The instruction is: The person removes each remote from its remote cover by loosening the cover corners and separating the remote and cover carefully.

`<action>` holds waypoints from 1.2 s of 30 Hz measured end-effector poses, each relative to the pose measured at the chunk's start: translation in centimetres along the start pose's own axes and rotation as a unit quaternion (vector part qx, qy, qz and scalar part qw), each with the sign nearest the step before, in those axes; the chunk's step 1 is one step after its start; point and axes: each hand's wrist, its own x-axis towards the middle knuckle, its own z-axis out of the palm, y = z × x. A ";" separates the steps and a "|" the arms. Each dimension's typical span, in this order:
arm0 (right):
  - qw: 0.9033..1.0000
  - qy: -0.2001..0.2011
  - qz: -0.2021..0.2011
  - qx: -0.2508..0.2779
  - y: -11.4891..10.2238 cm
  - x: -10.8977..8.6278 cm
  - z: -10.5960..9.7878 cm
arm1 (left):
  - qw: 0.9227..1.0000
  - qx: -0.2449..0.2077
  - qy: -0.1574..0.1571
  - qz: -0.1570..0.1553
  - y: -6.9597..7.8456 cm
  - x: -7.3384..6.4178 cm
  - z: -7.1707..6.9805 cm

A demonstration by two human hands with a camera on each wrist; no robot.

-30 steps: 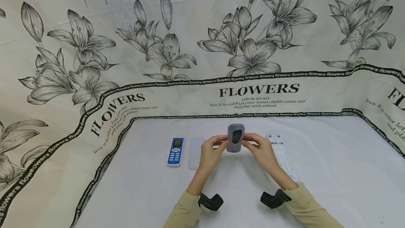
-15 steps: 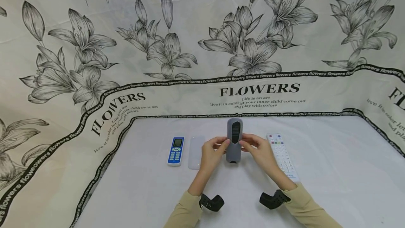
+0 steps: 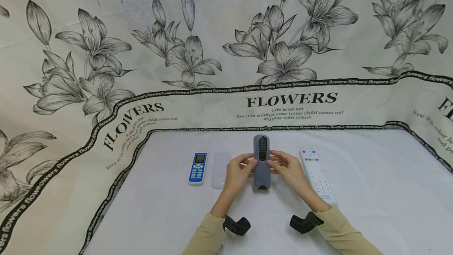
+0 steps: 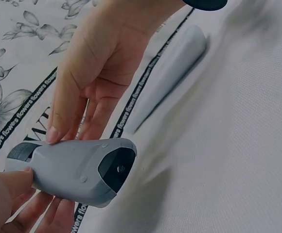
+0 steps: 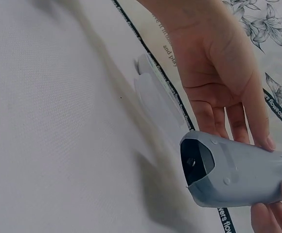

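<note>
Both hands hold a remote control in a grey soft cover (image 3: 262, 174) above the middle of the table. Its back faces up, and an oval cutout at the far end shows a black panel with small print. Fingers and thumb of the left hand (image 3: 238, 173) pinch its left edge; the right hand (image 3: 291, 171) pinches the right edge in the same way. In the left wrist view the near end of the grey cover (image 4: 85, 170) has a dark opening with a small round detail inside. That opening also shows in the right wrist view, on the cover (image 5: 248, 172).
A blue-and-white remote (image 3: 197, 169) lies on the left, beside a translucent flat cover (image 3: 220, 170) partly behind the left hand. To the right lies a long white remote (image 3: 320, 178), partly behind the right hand. A flower-printed cloth (image 3: 198, 109) rises behind the white table (image 3: 152, 207).
The grey-covered remote has tilted so its back shows at full length, with its near end lower in view. The hands stay almost where they were, gripping its sides.
</note>
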 end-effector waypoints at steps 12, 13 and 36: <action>0.999 -0.040 0.020 -0.024 0.6 0.3 0.1 | 1.000 0.020 -0.008 -0.021 -0.9 0.0 0.1; 0.999 -0.043 0.020 -0.024 0.7 0.2 0.1 | 0.999 0.023 -0.008 -0.021 -0.9 0.0 0.1; 0.989 -0.067 0.062 -0.117 1.5 -0.2 0.9 | 0.994 0.096 -0.037 -0.048 -1.9 -0.2 0.4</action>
